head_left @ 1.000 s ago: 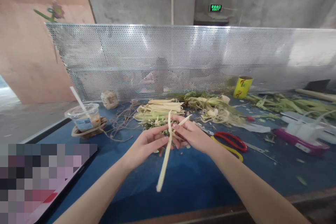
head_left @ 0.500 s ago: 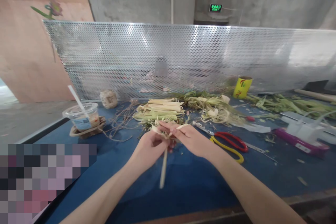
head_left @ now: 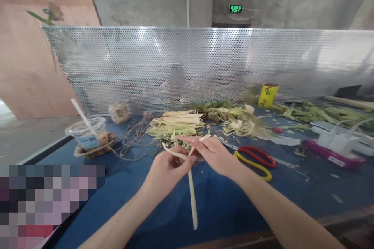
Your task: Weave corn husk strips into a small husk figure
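Pale plant strips (head_left: pixel 192 202) cross between my two hands; one end hangs down over the blue cloth and two others stick out above the fingers. My left hand (head_left: pixel 171 167) pinches the strips with thumb and fingers. Close beside it, my right hand (head_left: pixel 210 153) has its thumb and fingers pressed on the same strips, with the index finger reaching left. Just beyond the hands lies a stack of cut pale stalks (head_left: pixel 178 121), with small green sprigs (head_left: pixel 172 139) in front of it.
Scissors with red and yellow handles (head_left: pixel 257 157) lie right of my hands. At left stand a lidded cup with a straw (head_left: pixel 89 136) and tangled twine (head_left: pixel 133 136). Husks (head_left: pixel 230 116), a yellow roll (head_left: pixel 268 95) and a purple-based item (head_left: pixel 333 155) are farther right. A perforated metal panel (head_left: pixel 146 66) closes the back.
The hanging strip now reaches lower and slants to the right. The pale end above my left hand stands out more freely. My left hand has shifted slightly right.
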Motion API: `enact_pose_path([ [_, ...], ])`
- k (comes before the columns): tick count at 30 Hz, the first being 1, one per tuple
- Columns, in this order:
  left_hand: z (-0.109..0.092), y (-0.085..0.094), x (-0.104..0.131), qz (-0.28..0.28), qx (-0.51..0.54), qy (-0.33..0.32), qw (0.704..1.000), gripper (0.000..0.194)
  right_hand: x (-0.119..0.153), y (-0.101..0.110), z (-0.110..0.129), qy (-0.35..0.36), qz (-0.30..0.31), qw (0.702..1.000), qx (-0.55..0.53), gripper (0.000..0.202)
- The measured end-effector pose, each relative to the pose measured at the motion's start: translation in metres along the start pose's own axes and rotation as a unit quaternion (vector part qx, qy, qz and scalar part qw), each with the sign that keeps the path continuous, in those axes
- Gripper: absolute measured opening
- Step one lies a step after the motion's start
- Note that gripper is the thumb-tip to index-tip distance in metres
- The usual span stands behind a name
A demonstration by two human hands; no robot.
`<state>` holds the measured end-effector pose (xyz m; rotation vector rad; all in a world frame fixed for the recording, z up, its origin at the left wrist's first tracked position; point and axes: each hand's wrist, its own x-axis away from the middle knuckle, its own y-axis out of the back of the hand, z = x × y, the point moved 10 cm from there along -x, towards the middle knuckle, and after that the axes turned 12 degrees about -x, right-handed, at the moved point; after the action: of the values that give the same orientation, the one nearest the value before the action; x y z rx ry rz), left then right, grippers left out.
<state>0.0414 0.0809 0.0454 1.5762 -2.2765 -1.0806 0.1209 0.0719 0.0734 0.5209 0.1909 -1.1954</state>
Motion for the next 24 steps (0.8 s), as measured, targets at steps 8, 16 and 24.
enact_pose_path([
  [8, -0.005, -0.006, 0.007, 0.021, 0.075, 0.02, 0.997, 0.032, 0.002, 0.006, -0.009, -0.05, -0.041, 0.989, -0.135, 0.04],
  [16, -0.014, -0.009, 0.009, 0.093, 0.098, -0.034, 0.99, 0.023, 0.002, 0.001, -0.017, -0.1, 0.006, 0.97, -0.222, 0.031],
  [24, -0.01, -0.002, 0.007, 0.052, 0.027, -0.035, 0.998, 0.017, 0.005, -0.003, -0.02, -0.109, 0.015, 0.971, -0.21, 0.026],
])
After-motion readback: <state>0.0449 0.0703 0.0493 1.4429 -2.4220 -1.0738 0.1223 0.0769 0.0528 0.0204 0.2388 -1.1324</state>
